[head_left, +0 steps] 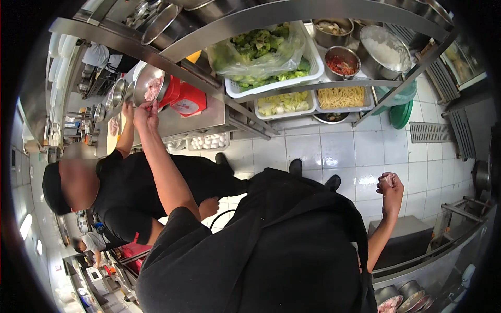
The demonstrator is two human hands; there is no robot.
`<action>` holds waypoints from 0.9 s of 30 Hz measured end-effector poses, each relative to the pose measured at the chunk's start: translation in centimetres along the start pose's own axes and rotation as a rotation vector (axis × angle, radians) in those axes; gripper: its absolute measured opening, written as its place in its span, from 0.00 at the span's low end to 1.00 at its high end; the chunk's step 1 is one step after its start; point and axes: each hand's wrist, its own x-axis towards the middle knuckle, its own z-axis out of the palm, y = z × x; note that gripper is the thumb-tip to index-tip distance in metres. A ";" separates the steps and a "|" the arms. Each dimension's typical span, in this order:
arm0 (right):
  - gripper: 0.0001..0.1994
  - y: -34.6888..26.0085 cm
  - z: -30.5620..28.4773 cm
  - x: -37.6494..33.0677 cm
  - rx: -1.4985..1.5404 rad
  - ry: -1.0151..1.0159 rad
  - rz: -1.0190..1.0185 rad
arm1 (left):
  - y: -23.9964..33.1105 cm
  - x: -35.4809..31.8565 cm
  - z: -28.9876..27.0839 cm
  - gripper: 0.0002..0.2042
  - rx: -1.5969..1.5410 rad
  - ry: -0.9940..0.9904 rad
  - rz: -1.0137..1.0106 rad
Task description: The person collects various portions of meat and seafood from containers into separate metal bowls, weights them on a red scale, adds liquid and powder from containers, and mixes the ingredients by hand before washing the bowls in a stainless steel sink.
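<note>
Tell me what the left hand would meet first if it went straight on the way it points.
Most likely the metal bowl holding pink meat: the left hand points at its near rim. Depth is unclear here, so I can't tell whether its fingers already touch it.

From twelve to two o'clock, a white basket and steel vessels are carried by a metal rack's upper shelf; two white trays are held below. Towards ten o'clock, a red scale is supported by a steel counter.

Noodles in white tray; green lid nearby.
</note>
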 end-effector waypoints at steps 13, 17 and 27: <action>0.06 0.8 4.7 -0.5 -0.016 -0.063 0.039 | -2.0 -2.4 1.5 0.09 -0.010 0.091 0.086; 0.06 0.1 5.9 -0.1 -0.054 -0.090 0.041 | -1.7 -4.9 1.9 0.11 -0.046 0.090 0.095; 0.06 -1.9 8.6 0.6 -0.102 -0.137 0.010 | -1.3 -3.4 0.9 0.13 -0.037 0.038 0.123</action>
